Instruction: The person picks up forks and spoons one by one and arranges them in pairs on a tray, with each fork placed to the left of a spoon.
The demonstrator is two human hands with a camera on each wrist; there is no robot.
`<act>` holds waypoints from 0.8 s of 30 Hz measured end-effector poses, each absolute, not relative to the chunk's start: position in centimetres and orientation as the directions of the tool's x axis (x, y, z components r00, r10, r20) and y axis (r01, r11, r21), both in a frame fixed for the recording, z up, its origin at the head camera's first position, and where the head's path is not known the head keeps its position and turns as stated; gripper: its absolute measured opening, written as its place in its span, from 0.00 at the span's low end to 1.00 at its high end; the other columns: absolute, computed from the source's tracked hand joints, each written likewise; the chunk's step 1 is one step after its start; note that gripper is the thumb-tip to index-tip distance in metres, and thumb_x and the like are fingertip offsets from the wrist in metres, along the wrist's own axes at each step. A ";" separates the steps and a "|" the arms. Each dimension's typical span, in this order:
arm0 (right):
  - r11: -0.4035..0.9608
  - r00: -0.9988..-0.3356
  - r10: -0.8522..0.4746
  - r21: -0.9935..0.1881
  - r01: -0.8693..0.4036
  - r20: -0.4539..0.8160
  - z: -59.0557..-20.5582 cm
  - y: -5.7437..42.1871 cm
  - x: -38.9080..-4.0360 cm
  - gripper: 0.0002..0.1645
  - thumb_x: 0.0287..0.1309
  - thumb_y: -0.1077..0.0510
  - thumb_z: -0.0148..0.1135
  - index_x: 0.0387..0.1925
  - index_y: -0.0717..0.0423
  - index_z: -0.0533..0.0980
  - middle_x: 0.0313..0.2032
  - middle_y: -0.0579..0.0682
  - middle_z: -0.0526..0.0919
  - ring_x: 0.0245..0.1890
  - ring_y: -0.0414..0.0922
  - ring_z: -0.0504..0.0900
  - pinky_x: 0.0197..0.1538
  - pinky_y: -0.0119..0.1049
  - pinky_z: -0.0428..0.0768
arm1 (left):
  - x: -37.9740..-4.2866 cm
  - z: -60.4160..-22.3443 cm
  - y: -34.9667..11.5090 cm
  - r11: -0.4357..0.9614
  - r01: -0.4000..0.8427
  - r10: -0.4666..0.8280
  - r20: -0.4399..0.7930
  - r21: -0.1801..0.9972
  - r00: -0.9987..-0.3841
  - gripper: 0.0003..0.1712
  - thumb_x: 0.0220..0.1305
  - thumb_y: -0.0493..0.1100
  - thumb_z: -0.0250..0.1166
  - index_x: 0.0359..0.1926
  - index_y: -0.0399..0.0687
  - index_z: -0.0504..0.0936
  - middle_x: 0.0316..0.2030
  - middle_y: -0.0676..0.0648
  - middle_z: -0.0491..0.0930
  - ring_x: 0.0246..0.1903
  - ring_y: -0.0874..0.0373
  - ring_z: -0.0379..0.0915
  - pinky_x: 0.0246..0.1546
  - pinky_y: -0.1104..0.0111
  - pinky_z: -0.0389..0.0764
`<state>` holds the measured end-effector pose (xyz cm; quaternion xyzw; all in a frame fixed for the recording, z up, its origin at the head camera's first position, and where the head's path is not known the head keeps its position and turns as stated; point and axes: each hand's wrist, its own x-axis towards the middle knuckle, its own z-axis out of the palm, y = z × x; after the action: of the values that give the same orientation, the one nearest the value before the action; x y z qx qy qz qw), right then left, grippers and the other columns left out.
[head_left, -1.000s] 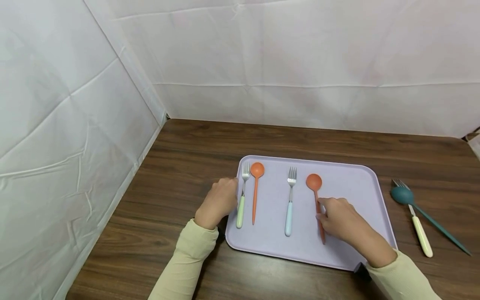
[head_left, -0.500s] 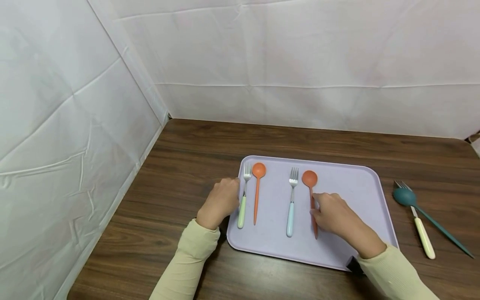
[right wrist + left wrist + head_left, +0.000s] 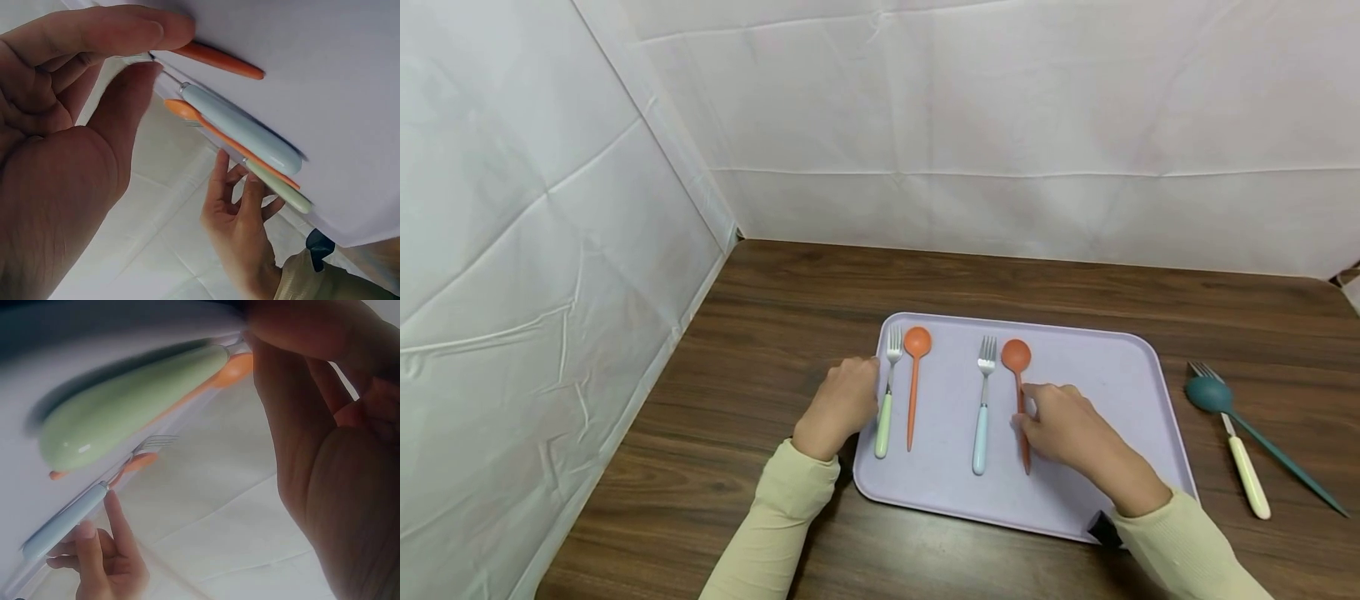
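Observation:
A lilac tray lies on the table, bearing forks and spoons roughly side by side. My right hand pinches the handle of an orange-red spoon between thumb and index finger, low over the tray. Just left of it is a fork with a pale blue handle. My left hand grips the tray's left rim, its fingertips partly hidden. Close by those fingers lies a fork with a light green handle, then another orange spoon, bowl pointing away.
To the right of the tray, a dark teal spoon lies across a fork with a pale yellow handle, on the dark wooden table. White cloth walls rise behind and at the left.
My right hand has shifted the orange-red spoon a little left, closer to the blue-handled fork, and turned it more in line with that fork. My left hand stays at the rim.

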<state>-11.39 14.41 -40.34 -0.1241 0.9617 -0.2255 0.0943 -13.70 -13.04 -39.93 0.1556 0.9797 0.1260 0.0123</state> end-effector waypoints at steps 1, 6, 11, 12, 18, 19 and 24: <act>0.864 -0.952 -0.282 -0.463 -0.196 -0.122 -40.3 14.5 -11.3 0.24 0.52 0.61 0.63 0.49 0.72 0.73 0.19 0.49 0.74 0.19 0.43 0.71 0.20 0.35 0.69 | -13.7 -39.9 -13.0 0.921 0.299 0.306 0.010 0.251 -0.952 0.07 0.50 0.26 0.61 0.26 0.40 0.73 0.21 0.46 0.69 0.23 0.52 0.71 0.23 0.61 0.75; 0.848 -0.957 -0.277 -0.490 -0.201 -0.086 -39.9 15.2 -10.7 0.30 0.52 0.58 0.65 0.52 0.74 0.71 0.19 0.47 0.78 0.18 0.40 0.73 0.21 0.35 0.71 | -13.7 -39.9 -13.0 0.924 0.292 0.301 0.002 0.248 -0.954 0.06 0.49 0.26 0.61 0.28 0.39 0.75 0.21 0.46 0.70 0.23 0.52 0.71 0.23 0.61 0.75; 0.859 -0.969 -0.243 -0.473 -0.196 -0.039 -39.3 16.5 -10.3 0.32 0.52 0.55 0.66 0.54 0.72 0.70 0.22 0.46 0.80 0.22 0.41 0.76 0.25 0.38 0.72 | -13.7 -39.9 -13.0 0.923 0.296 0.304 0.005 0.244 -0.953 0.06 0.50 0.27 0.61 0.30 0.38 0.76 0.21 0.45 0.71 0.25 0.51 0.72 0.25 0.60 0.76; 0.863 -0.972 -0.235 -0.465 -0.195 -0.029 -39.3 16.8 -10.2 0.32 0.51 0.54 0.66 0.53 0.72 0.71 0.22 0.46 0.80 0.23 0.42 0.76 0.25 0.39 0.72 | -13.7 -39.9 -13.0 0.924 0.296 0.304 0.003 0.244 -0.953 0.06 0.50 0.27 0.61 0.30 0.38 0.76 0.22 0.45 0.71 0.25 0.51 0.72 0.25 0.60 0.76; 0.876 -0.979 -0.203 -0.445 -0.186 0.008 -38.7 18.8 -9.9 0.33 0.53 0.51 0.65 0.54 0.70 0.70 0.25 0.48 0.81 0.24 0.44 0.76 0.25 0.39 0.71 | -13.7 -39.8 -12.9 0.924 0.292 0.300 0.006 0.245 -0.954 0.06 0.50 0.27 0.61 0.31 0.37 0.76 0.22 0.44 0.71 0.24 0.52 0.72 0.24 0.61 0.76; 0.877 -0.980 -0.201 -0.445 -0.183 0.008 -38.7 19.1 -9.9 0.34 0.53 0.51 0.65 0.55 0.70 0.70 0.26 0.48 0.81 0.24 0.44 0.76 0.24 0.39 0.71 | -13.7 -39.8 -12.9 0.925 0.292 0.299 0.007 0.244 -0.954 0.06 0.50 0.27 0.61 0.31 0.37 0.76 0.22 0.44 0.71 0.25 0.52 0.72 0.24 0.60 0.76; 0.882 -0.983 -0.183 -0.442 -0.165 0.001 -38.4 20.2 -9.6 0.36 0.54 0.48 0.63 0.56 0.70 0.69 0.28 0.50 0.82 0.23 0.43 0.75 0.23 0.37 0.69 | -13.7 -39.9 -12.9 0.928 0.284 0.295 -0.010 0.241 -0.955 0.07 0.51 0.27 0.61 0.33 0.36 0.77 0.22 0.44 0.71 0.25 0.51 0.73 0.24 0.61 0.76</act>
<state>-9.65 20.22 -38.36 -0.0897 0.9698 -0.2258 0.0205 -13.75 -12.90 -39.88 0.1474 0.9816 0.1193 0.0228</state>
